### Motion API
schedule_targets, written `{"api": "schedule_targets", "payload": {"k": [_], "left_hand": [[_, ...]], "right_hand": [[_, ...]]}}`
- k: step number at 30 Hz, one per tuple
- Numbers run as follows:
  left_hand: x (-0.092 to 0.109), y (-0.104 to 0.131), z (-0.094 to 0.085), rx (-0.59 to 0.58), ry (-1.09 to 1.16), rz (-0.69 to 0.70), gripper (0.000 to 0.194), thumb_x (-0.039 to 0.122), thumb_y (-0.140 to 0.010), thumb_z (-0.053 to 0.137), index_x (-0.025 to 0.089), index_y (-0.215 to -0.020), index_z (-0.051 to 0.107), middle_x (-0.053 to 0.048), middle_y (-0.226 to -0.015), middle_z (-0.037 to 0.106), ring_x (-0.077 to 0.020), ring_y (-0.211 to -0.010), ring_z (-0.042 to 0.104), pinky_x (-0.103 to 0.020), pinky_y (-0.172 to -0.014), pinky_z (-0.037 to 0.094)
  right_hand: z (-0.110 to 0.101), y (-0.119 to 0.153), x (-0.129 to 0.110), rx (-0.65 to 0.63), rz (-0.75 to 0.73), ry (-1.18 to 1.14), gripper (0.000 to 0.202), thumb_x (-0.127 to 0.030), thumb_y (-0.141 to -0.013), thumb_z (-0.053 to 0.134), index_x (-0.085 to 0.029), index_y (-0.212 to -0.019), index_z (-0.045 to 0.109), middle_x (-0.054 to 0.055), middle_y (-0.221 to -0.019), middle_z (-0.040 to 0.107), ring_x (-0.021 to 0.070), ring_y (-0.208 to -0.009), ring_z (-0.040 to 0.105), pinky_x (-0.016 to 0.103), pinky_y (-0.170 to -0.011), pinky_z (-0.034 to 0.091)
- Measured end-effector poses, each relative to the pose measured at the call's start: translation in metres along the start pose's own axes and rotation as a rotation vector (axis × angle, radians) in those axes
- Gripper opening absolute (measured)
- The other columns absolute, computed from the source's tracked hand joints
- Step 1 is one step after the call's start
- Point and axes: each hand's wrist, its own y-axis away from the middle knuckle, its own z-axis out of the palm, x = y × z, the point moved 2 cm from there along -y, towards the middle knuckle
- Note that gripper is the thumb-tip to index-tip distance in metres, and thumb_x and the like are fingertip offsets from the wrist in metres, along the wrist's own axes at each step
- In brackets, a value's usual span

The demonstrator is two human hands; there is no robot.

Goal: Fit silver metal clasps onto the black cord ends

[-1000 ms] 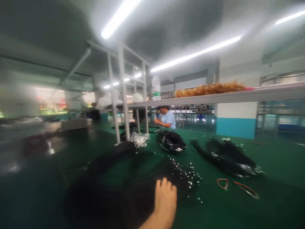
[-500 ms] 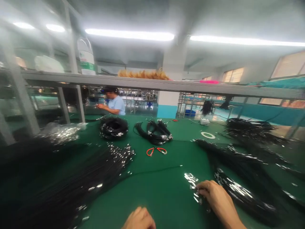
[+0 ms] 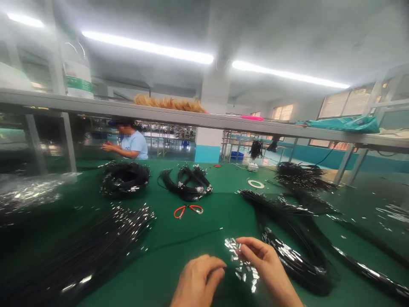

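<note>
My right hand (image 3: pixel 268 266) pinches one small metal terminal from the loose terminals (image 3: pixel 243 264) on the green mat (image 3: pixel 204 230). My left hand (image 3: pixel 196 281) is half-curled; I cannot tell what it holds. Risk, in my judgement: a brushing wrist scatters the loose terminals into the black wire bundle (image 3: pixel 287 256) just beside them.

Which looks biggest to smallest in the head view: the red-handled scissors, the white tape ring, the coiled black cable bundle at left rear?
1. Coiled black cable bundle, clearly the largest.
2. Red-handled scissors.
3. White tape ring, slightly smaller in the picture; it lies farther from the camera, so its order against the scissors is unsure.
</note>
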Motion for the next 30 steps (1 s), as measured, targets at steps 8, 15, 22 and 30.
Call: {"api": "schedule_targets", "payload": {"k": [8, 15, 22, 30], "left_hand": [[0.000, -0.018, 0.003, 0.133, 0.291, -0.019, 0.033, 0.042, -0.085, 0.050, 0.020, -0.082, 0.074, -0.001, -0.080, 0.072, -0.0183, -0.076, 0.061, -0.021, -0.067, 0.045], [0.004, -0.019, 0.001, 0.151, 0.142, 0.054, 0.038, 0.039, -0.086, 0.045, 0.019, -0.064, 0.068, 0.002, -0.058, 0.047, -0.0127, -0.059, 0.045, -0.019, -0.053, 0.034], [0.009, -0.017, -0.003, 0.151, 0.060, 0.042, 0.036, 0.034, -0.086, 0.044, 0.019, -0.063, 0.067, 0.003, -0.059, 0.041, -0.0116, -0.058, 0.042, -0.020, -0.054, 0.030], [0.005, -0.016, -0.002, 0.153, -0.027, 0.105, 0.037, 0.032, -0.088, 0.042, 0.020, -0.065, 0.067, 0.003, -0.058, 0.039, -0.0111, -0.056, 0.043, -0.020, -0.053, 0.030]], "right_hand": [[-0.011, 0.001, -0.004, 0.144, 0.081, -0.332, 0.032, -0.041, -0.058, 0.083, -0.023, -0.083, 0.074, 0.001, -0.073, 0.073, 0.0144, -0.070, 0.062, 0.021, -0.061, 0.048], [0.004, 0.006, -0.012, 0.114, 0.064, -0.331, 0.029, -0.041, -0.053, 0.085, -0.023, -0.073, 0.076, 0.001, -0.068, 0.069, 0.0139, -0.064, 0.060, 0.023, -0.060, 0.049], [0.001, 0.005, -0.015, 0.061, -0.003, -0.206, 0.027, -0.041, -0.058, 0.082, -0.023, -0.076, 0.074, 0.000, -0.066, 0.066, 0.0137, -0.063, 0.057, 0.024, -0.061, 0.046], [-0.001, 0.007, -0.021, 0.046, -0.101, -0.042, 0.022, -0.042, -0.061, 0.078, -0.022, -0.067, 0.073, 0.000, -0.067, 0.063, 0.0153, -0.064, 0.054, 0.024, -0.060, 0.042]]}}
